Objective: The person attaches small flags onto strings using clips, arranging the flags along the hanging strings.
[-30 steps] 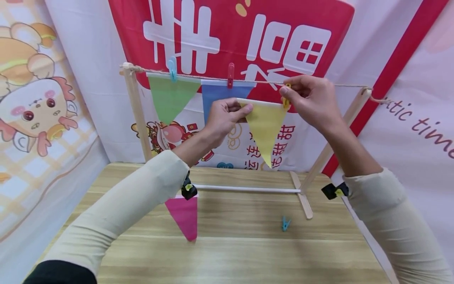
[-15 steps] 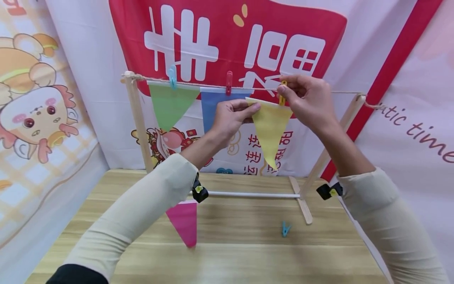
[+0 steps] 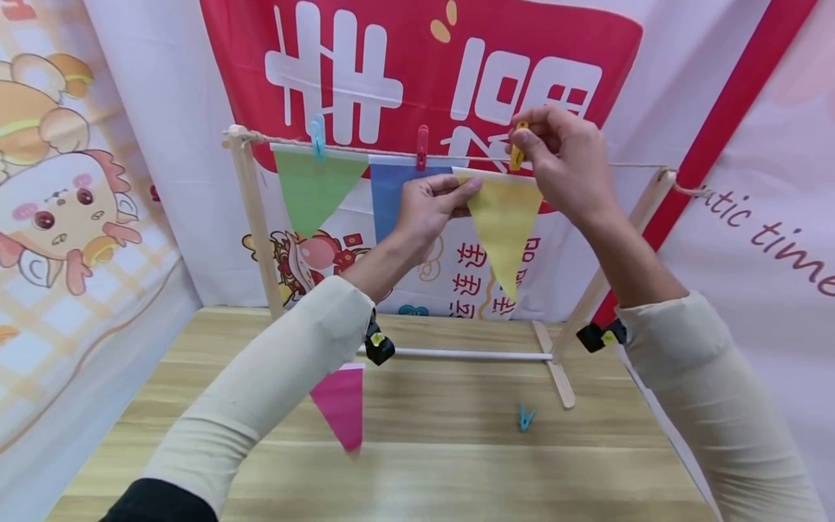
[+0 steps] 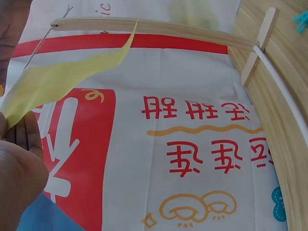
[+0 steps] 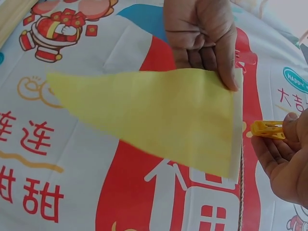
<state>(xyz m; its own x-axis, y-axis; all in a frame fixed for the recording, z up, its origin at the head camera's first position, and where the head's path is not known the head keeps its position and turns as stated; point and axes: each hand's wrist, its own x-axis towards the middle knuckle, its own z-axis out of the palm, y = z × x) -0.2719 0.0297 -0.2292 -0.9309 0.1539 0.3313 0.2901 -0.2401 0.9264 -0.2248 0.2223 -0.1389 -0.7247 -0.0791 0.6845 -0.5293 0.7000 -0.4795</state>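
My left hand (image 3: 424, 210) pinches the upper left corner of a yellow triangular pennant (image 3: 505, 232), whose white top edge lies right along the twine (image 3: 639, 166). With thumb and fingers, my right hand (image 3: 574, 159) holds a yellow clothespin (image 3: 518, 148) just above that edge. In the right wrist view the clothespin (image 5: 267, 129) is a little apart from the white edge, its tip pointing at it. A green pennant (image 3: 316, 188) hangs at left under a light blue clothespin (image 3: 318, 138). Beside it, a blue pennant (image 3: 390, 196) hangs under a red clothespin (image 3: 422, 148), partly behind my left hand.
Two wooden posts (image 3: 254, 217) carry the twine, joined low down by a white rod (image 3: 470, 354). On the wooden table (image 3: 457, 478) lie a pink pennant (image 3: 342, 409), partly under my left sleeve, and a blue clothespin (image 3: 525, 418). A printed cloth (image 3: 215, 239) hangs close behind.
The yellow clothespin, overlapping the pennant's top right part a second ago, has risen above its top edge with my right hand. My left hand has shifted the pennant slightly right and up to the twine.
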